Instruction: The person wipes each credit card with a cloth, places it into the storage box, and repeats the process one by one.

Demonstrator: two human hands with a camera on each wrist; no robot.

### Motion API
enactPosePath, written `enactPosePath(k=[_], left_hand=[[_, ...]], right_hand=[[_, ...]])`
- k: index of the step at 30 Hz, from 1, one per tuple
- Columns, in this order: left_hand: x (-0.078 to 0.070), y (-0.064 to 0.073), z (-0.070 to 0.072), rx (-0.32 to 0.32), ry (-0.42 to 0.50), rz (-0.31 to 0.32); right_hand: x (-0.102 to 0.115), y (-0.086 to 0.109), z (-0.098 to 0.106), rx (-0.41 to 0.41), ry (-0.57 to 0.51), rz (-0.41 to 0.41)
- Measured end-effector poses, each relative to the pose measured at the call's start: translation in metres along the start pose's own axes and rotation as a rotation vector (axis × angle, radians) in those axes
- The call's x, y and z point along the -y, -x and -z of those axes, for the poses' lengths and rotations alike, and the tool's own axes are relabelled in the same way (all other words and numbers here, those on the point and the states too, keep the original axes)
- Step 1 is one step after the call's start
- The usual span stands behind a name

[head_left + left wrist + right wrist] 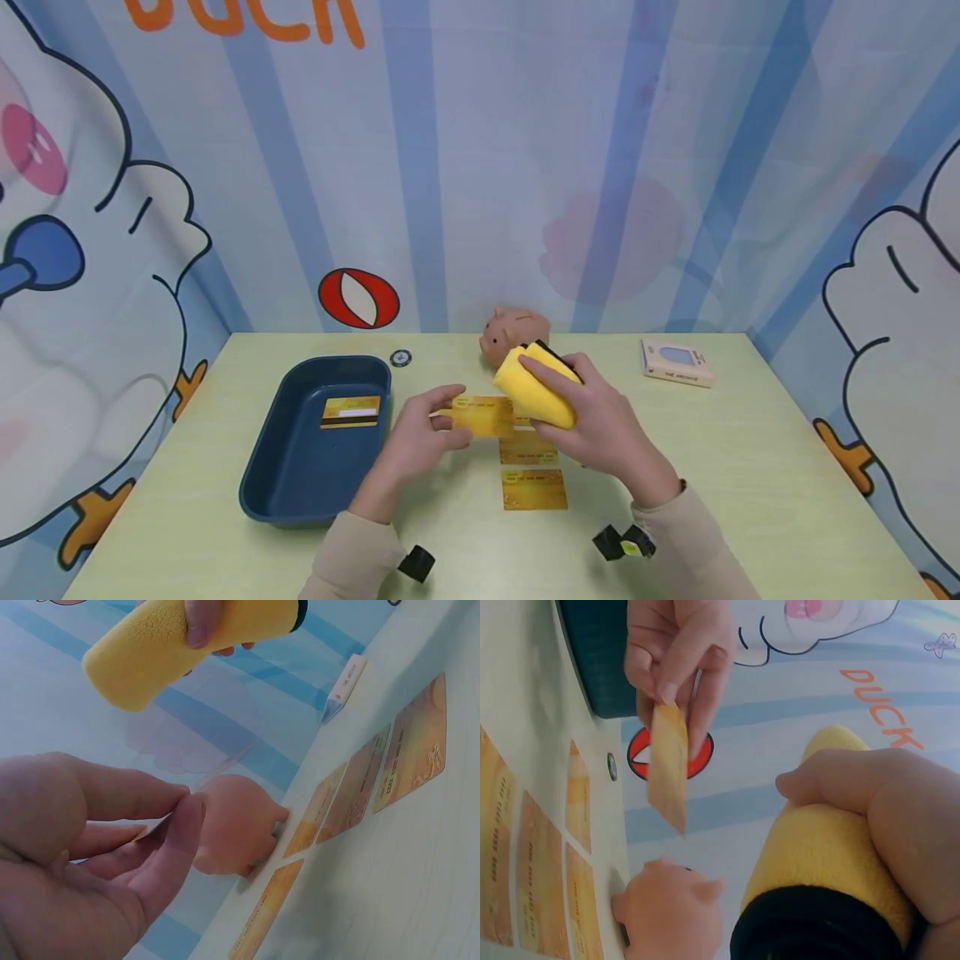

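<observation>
Left grip (pixel 422 432) pinches a gold card (pixel 480 416) by one end, the card extending toward the right grip (pixel 600 421), which clasps a yellow cloth (pixel 535 390). For wiping, pinching only that end should leave the face accessible.

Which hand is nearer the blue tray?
Left: the left hand, pinching a card, is just right of the blue tray; the right hand, gripping a yellow cloth, is farther right.
</observation>
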State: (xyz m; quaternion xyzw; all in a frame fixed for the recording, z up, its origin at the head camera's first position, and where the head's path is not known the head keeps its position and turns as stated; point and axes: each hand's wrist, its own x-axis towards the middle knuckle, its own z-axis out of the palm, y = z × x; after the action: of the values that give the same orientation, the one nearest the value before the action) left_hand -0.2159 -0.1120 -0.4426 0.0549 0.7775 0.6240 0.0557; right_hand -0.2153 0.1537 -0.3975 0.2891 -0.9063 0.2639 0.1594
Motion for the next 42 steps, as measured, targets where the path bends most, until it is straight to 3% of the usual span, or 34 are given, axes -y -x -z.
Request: enactPosePath(k=[10,18,28,34,42], left_hand=[[-0.008,0.004,-0.009,0.090,0.033,-0.092],[-0.011,0.005,-0.009,0.102,0.089,-0.125],[-0.015,0.007,-0.011,0.056,0.181,-0.154],[-0.019,0.008,-0.010,0.059,0.232,-0.159],[-0.021,0.008,-0.003,0.046,0.321,-0.101]], right_hand=[[0.015,-0.001,-0.020,0.051,0.001,0.132],[0.018,0.001,-0.036,0.056,0.159,0.191],[0.021,0.004,-0.056,-0.011,0.283,0.175],[0.020,0.002,-0.053,-0.031,0.262,0.170],[0.017,-0.001,-0.046,-0.011,0.198,0.143]])
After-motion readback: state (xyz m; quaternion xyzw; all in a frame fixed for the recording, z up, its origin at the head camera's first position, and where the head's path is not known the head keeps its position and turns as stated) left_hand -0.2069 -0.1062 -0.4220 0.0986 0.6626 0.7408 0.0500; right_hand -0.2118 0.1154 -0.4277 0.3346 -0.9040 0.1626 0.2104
